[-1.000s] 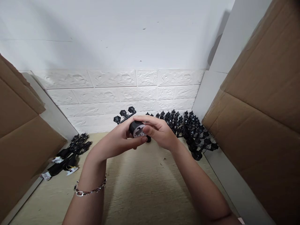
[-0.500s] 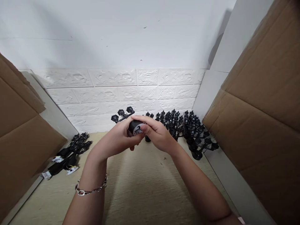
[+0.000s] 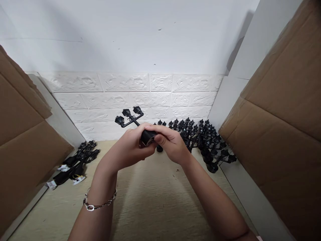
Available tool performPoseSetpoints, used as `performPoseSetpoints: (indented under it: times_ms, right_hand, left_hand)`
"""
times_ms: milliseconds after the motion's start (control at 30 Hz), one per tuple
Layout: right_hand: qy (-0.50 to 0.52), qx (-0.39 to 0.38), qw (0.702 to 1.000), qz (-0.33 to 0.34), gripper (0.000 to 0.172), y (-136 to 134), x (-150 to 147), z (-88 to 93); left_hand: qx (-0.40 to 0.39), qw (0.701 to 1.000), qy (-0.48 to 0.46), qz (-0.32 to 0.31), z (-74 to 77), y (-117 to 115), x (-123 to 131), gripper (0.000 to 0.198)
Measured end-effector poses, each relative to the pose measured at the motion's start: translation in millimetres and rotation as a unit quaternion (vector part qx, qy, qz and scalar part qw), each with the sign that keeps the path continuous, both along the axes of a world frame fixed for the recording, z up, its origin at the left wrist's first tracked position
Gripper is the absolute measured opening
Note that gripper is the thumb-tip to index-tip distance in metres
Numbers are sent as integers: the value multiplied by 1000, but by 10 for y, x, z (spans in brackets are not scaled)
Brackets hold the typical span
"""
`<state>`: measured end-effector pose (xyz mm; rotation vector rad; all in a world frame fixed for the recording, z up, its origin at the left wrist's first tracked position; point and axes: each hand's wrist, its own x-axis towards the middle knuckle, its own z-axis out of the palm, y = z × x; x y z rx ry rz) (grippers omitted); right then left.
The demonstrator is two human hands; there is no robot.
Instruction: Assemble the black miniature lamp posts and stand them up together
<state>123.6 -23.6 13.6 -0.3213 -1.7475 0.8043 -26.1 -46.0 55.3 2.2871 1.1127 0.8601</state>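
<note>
Between my hands is a small black model street lamp [image 3: 148, 136], tilted so that its three lantern heads point up and left and its round base faces me. My left hand [image 3: 130, 144] wraps round the base and lower post from the left. From the right, my right hand [image 3: 172, 142] closes on the base, its thumb at the bottom rim and fingers over the top. The base's underside is mostly turned out of sight. Just behind my right hand stand more black model lamps [image 3: 188, 130], partly hidden by it.
At the left, several black lamps [image 3: 86, 150] lie on the pale tabletop [image 3: 150, 201], white pieces and wires showing at their bases. Many others stand at the right [image 3: 210, 144]. Cardboard sheets [image 3: 281, 110] flank both sides; a white brick-patterned wall [image 3: 112, 82] closes the back.
The lamp has tipped, raising its lantern heads a little and turning its grey-white underside away from view. Both hands keep their hold. The whole view has shifted slightly.
</note>
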Motion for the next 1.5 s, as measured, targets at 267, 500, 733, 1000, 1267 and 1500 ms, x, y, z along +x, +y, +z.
performPoseSetpoints:
  times_ms: [267,500,733,1000,1267,1500]
  right_hand:
    - [2,-59,998,8,28,12,43,44]
    - [-2,-137,987,85,41,5,52,53]
    - [-2,-151,985,87,35,2,57,52]
    - [38,-171,974,146,38,50,40,13]
    - [11,-166,975,150,44,44,52,1]
    - [19,-212,968,132,40,45,60,12]
  left_hand:
    - [-23,999,-47,-6,-36,33,38,23]
    - [-79,996,-23,29,13,47,-24,34]
    - [-98,995,-24,15,32,68,-87,41]
    - [-116,990,-61,-46,28,73,-58,41]
    - [-129,985,-96,-61,-3,106,-49,35]
    - [-130,985,-98,-63,-55,126,-43,42]
